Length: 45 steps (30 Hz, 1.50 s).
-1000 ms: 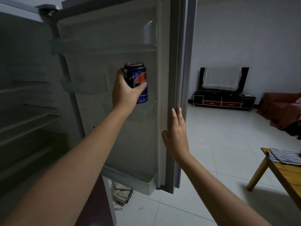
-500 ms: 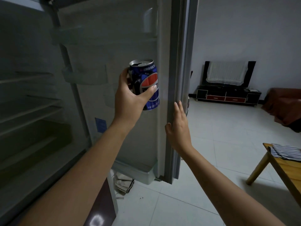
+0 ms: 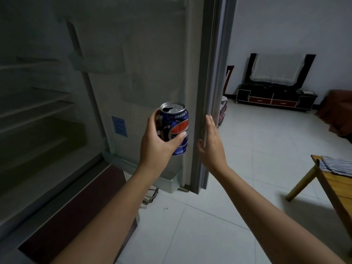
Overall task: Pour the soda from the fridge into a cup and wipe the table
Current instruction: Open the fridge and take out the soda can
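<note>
My left hand grips a blue soda can upright in front of the open fridge door; the can's top is opened. My right hand lies flat, fingers straight, against the door's outer edge. The fridge interior at left shows bare shelves. A wooden table corner shows at the right edge with a striped cloth lying on it. No cup is in view.
White tiled floor stretches to the right. A dark TV stand with a covered screen stands at the far wall. A brown sofa sits at far right. Papers lie on the floor under the door.
My left hand has drawn the can out of the door shelf and down toward me. My right hand stays on the door edge. The view has tilted lower.
</note>
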Motion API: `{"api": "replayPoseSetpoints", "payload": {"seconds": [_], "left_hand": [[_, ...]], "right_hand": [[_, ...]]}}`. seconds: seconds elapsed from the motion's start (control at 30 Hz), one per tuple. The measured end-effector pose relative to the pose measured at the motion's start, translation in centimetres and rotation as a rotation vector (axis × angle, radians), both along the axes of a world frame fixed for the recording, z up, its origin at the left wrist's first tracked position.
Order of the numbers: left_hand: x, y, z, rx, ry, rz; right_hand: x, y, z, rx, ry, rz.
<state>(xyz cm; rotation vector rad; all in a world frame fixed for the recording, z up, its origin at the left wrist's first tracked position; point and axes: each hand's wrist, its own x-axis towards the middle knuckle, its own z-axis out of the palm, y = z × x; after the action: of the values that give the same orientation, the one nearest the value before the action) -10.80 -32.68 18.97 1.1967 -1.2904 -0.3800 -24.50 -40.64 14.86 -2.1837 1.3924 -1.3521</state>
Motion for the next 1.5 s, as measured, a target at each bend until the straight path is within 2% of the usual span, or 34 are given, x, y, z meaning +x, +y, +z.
{"api": "replayPoseSetpoints", "payload": {"seconds": [0.23, 0.43, 0.53, 0.73, 1.03, 1.3, 1.5], "left_hand": [[-0.3, 0.2, -3.9, 0.11, 0.022, 0.031], [-0.3, 0.4, -5.1, 0.152, 0.047, 0.034], [-0.1, 0.6, -5.4, 0.183, 0.062, 0.033], [0.3, 1.4, -6.2, 0.218, 0.072, 0.052], [0.7, 3.3, -6.9, 0.249, 0.074, 0.059], [3.7, 7.7, -7.1, 0.246, 0.062, 0.038], [7.1, 13.2, -6.9, 0.264, 0.066, 0.017]], "right_hand": [[-1.6, -2.0, -1.9, 0.194, -0.235, -0.115], [-2.2, -4.1, -3.2, 0.342, -0.204, -0.064], [-1.8, -4.7, -3.4, 0.412, -0.257, -0.029], [-1.9, -4.9, -3.7, 0.394, -0.327, -0.047], [-2.4, -0.7, -2.5, 0.307, -0.388, -0.033], [1.1, 4.6, -3.1, 0.269, -0.36, -0.067], [4.8, 10.5, -3.3, 0.252, -0.356, -0.012]]}}
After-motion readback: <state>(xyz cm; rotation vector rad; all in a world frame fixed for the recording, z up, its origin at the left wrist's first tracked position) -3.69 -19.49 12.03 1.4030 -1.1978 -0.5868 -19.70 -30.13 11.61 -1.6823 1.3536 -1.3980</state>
